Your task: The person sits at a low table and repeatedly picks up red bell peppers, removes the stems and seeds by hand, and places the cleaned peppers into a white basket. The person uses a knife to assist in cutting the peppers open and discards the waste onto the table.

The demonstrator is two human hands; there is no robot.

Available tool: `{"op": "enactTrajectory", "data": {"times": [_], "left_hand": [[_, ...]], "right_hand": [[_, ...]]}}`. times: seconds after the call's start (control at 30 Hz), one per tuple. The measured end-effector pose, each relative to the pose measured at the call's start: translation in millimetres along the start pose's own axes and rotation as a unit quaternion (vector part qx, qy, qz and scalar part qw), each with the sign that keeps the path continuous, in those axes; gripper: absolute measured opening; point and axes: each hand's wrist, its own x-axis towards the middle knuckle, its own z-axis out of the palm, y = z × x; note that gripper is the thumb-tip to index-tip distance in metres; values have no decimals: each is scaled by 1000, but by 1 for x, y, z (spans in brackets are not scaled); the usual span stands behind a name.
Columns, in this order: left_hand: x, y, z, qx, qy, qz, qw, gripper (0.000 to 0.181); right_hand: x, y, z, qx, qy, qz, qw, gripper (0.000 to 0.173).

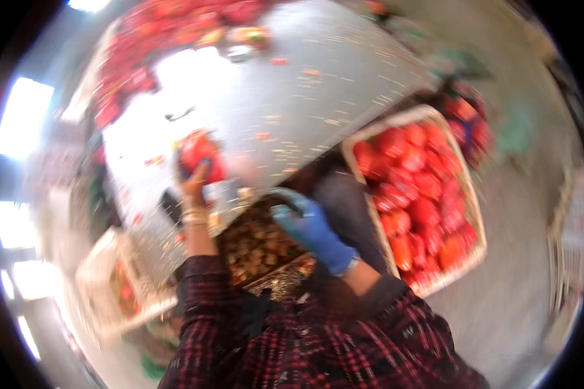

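My left hand [197, 183] is closed around a red bell pepper [205, 151], held over the metal table [316, 107]. A light band circles that wrist. My right hand [316, 231], in a blue work glove, is at the table's near edge, its thumb and fingers apart and nothing visible between them. Below and between both hands is a bin of pepper scraps and seeds [258, 243]. Near my left wrist lies a dark object [170, 206], too blurred to name.
A pile of red peppers [141, 53] covers the table's far left. To my right stands a pale crate [482, 243] full of red peppers [423, 189]. Another pale crate [95, 296] is at lower left. Filled mesh bag [467, 126] sits beyond the right crate. Seeds are scattered across the tabletop.
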Motion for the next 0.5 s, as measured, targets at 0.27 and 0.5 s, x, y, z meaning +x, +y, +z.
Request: {"op": "enactTrajectory", "data": {"times": [0.27,0.5], "left_hand": [[-116,14,23,-340,-221,-128,905,72],[-142,58,38,294,-120,56,947,42]], "right_hand": [[11,-31,8,154,-61,26,986,49],[-14,-29,-15,159,-33,68,984,40]]}}
